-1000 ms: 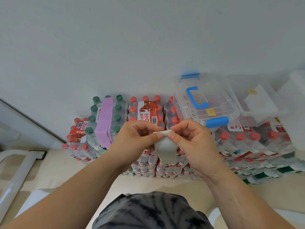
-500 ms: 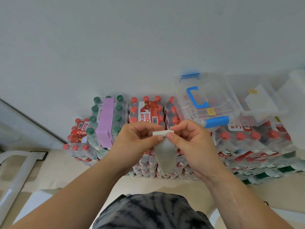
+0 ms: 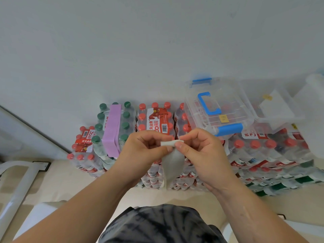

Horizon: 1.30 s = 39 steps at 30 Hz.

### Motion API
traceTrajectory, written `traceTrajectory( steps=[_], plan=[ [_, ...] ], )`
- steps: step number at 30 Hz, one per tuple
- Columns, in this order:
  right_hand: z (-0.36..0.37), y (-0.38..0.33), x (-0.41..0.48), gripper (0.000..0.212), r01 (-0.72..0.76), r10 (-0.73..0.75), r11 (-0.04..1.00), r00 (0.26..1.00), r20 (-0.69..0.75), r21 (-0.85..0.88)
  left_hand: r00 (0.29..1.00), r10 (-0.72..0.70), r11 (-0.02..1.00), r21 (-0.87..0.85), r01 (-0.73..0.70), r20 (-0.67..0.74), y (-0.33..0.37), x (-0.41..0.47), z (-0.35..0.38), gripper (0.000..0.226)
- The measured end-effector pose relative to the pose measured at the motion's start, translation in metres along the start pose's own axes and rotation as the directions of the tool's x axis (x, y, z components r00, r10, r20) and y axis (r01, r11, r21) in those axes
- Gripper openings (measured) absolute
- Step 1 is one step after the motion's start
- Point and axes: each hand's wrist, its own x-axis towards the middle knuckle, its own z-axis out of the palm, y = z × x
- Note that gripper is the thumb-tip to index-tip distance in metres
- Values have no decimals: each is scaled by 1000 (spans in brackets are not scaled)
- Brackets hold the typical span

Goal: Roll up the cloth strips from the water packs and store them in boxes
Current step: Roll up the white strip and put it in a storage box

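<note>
head view: a second ago the top of the white cloth strip (image 3: pixel 172 163) was only a small fold between the fingertips, and the loose part below it looked broad and short. now that top end is a neat little roll (image 3: pixel 169 143) lying sideways, and the tail hangs narrower and reaches lower. both hands are in almost the same place as before, and nothing behind them has shifted.

the left hand (image 3: pixel 140 149) pinches the left end of the roll with thumb and curled fingers. the right hand (image 3: pixel 201 155) pinches the right end the same way, its thumb tip pressed on the roll's front. the roll sits right between the two hands at fingertip height. the tail drops down between the wrists, in front of the water packs (image 3: pixel 154 120) and clear of the floor.

a purple strip (image 3: pixel 112 130) lies along the top of the green-capped pack, left of the left hand and apart from it. a clear box (image 3: pixel 219 111) with a blue handle and blue latches rests on the red-capped packs just beyond the right hand. a second clear box (image 3: pixel 277 109) stands beside it on the right.
</note>
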Motion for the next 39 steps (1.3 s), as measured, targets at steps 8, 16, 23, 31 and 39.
traceTrajectory(
  steps=[8,16,23,31,39],
  plan=[
    [-1,0,-1,11,-28,28,1000,1000,7,5,999,28,1000,9,-27,-33,1,-1,2,15],
    [-6,1,0,9,1,-1,1000,1000,12,6,1000,3,1000,31,-3,-4,0,1,6,19],
    [-9,1,1,18,13,-13,1000,1000,-3,-8,1000,-20,1000,-12,20,-21,0,2,10,20],
    [-6,0,3,8,43,-43,999,997,-68,-6,999,-31,999,-37,30,-21,-2,4,8,18],
    [4,11,0,5,141,-182,976,948,-260,-168,999,-41,999,-20,40,-9,1,9,11,19]
  ],
)
